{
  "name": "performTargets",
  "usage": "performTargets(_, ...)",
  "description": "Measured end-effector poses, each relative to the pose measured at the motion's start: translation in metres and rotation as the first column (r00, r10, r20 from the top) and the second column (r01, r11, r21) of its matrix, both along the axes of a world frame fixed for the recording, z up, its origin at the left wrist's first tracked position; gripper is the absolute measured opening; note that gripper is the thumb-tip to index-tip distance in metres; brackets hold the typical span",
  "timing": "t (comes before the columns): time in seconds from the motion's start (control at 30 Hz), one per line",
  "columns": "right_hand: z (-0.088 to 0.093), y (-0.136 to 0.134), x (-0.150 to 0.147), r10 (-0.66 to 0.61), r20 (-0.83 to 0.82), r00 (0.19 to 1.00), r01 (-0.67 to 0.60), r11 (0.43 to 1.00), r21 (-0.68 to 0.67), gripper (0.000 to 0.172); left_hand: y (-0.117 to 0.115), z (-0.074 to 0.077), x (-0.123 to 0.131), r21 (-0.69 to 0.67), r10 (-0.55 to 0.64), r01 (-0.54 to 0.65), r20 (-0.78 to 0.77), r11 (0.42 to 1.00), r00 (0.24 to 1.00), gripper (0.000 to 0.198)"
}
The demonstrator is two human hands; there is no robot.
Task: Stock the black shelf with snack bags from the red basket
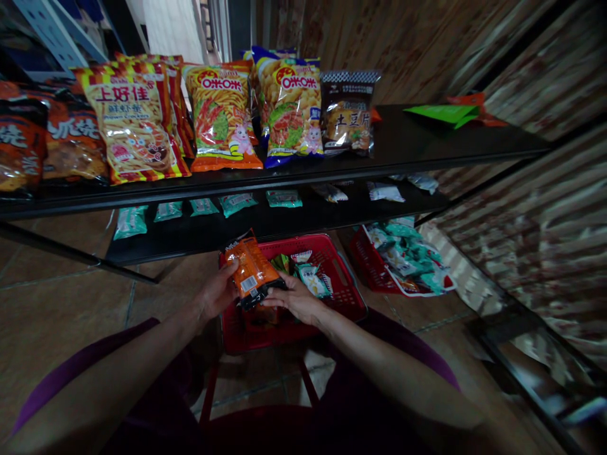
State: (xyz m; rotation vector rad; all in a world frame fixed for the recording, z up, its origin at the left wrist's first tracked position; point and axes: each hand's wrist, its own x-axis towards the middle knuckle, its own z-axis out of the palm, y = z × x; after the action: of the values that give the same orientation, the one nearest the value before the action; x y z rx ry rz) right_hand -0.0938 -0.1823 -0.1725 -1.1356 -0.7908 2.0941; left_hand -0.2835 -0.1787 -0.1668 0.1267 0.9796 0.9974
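Observation:
Both my hands grip one orange and black snack bag [255, 268], its barcode side facing up. On its left edge is my left hand [219, 292], thumb on top. My right hand [294, 298] pinches the bag's lower right corner. Directly below the bag sits a red plastic basket [344, 292] with perforated walls. Inside that basket lie a white and teal snack packet [313, 279], a green packet [281, 262] and an orange one, partly hidden under my hands.
Upright snack bags, such as prawn crackers [135, 123], line the black upper shelf [403, 142]. Small teal packets [237, 203] lie on the lower shelf. A second red basket [372, 272] heaped with teal packets stands right. A green packet [446, 115] lies flat on the upper shelf.

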Motion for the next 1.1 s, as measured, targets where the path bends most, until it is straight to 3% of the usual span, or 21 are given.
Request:
performTargets(0.07,-0.005,0.000,0.001,0.029,0.048,0.998,-0.032,0.998,0.051,0.049,0.000,-0.005,-0.001,0.018,0.022,-0.022,-0.003,1.000,1.000,0.027)
performTargets(0.13,-0.010,0.001,0.004,0.043,0.208,0.977,-0.084,0.978,0.192,0.057,0.000,-0.010,-0.002,0.025,0.055,-0.054,-0.019,0.998,0.998,0.028)
performTargets(0.2,-0.010,0.002,0.007,-0.037,0.449,0.893,-0.182,0.882,0.434,0.063,0.000,-0.014,-0.003,0.026,0.081,-0.080,-0.041,0.996,0.996,0.029)
performTargets(0.27,-0.007,0.002,0.011,-0.201,0.613,0.764,-0.347,0.674,0.652,0.061,0.000,-0.015,-0.003,0.021,0.093,-0.092,-0.055,0.996,0.994,0.030)
performTargets(0.37,0.002,-0.001,0.013,-0.341,0.670,0.659,-0.591,0.316,0.743,0.050,0.000,-0.012,0.000,-0.001,0.097,-0.097,-0.080,0.995,0.992,0.030)
performTargets(0.4,0.005,-0.002,0.012,-0.350,0.683,0.641,-0.649,0.229,0.726,0.050,0.000,-0.010,0.002,-0.004,0.092,-0.093,-0.084,0.996,0.992,0.030)
performTargets(0.47,0.006,-0.007,0.009,-0.348,0.726,0.594,-0.737,0.126,0.664,0.059,-0.001,-0.005,0.007,-0.005,0.077,-0.078,-0.087,0.997,0.993,0.030)
performTargets(0.57,0.004,-0.011,0.005,-0.359,0.782,0.510,-0.811,0.102,0.576,0.078,-0.001,0.005,0.013,-0.001,0.084,-0.085,-0.113,0.996,0.990,0.028)
performTargets(0.63,0.002,-0.012,0.003,-0.385,0.785,0.486,-0.822,0.105,0.560,0.078,-0.001,0.011,0.016,0.012,0.095,-0.094,-0.132,0.995,0.987,0.026)
performTargets(0.97,-0.001,-0.009,0.006,-0.449,0.735,0.509,-0.812,0.034,0.583,0.070,-0.008,0.019,0.016,0.097,0.041,-0.029,-0.123,0.995,0.992,0.031)
performTargets(1.1,0.001,-0.009,0.007,-0.454,0.708,0.541,-0.774,0.062,0.631,0.073,-0.009,0.017,0.015,0.125,0.005,0.003,-0.067,0.992,0.998,0.034)
